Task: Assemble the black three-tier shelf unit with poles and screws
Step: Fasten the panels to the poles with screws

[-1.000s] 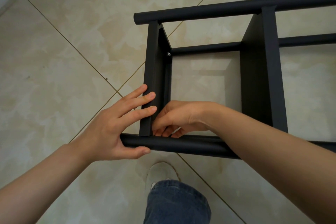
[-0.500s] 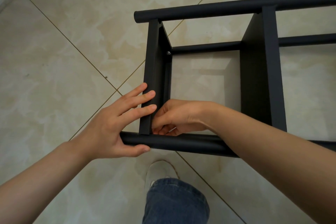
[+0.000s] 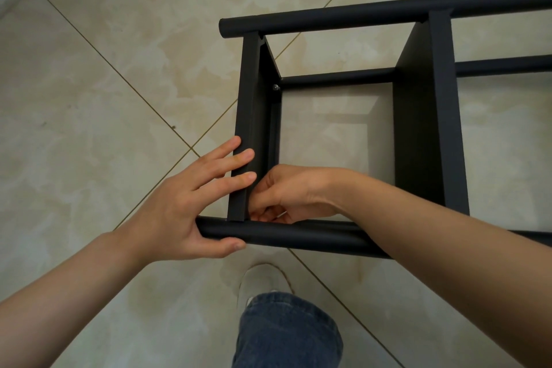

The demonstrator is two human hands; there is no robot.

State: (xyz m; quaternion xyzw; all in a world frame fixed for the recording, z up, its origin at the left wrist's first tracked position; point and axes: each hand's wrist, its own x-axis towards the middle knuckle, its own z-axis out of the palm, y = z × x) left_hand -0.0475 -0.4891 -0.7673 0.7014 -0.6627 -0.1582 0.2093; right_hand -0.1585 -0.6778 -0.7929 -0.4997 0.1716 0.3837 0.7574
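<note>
Barely anything had shifted in a second: only my right hand (image 3: 292, 194) had crept slightly in the near corner, its curled fingers pinching a small pale piece (image 3: 281, 214), probably a screw. The shelf unit (image 3: 424, 128) lay on its side on the tiled floor (image 3: 89, 98). Its long axis ran left to right, with its end toward my left. My left hand (image 3: 185, 212) pressed straight fingers on the end panel (image 3: 248, 116), thumb under the near pole (image 3: 298, 237). If that brace eased, I judged the holes could drift and the screw cross-thread or drop.
</note>
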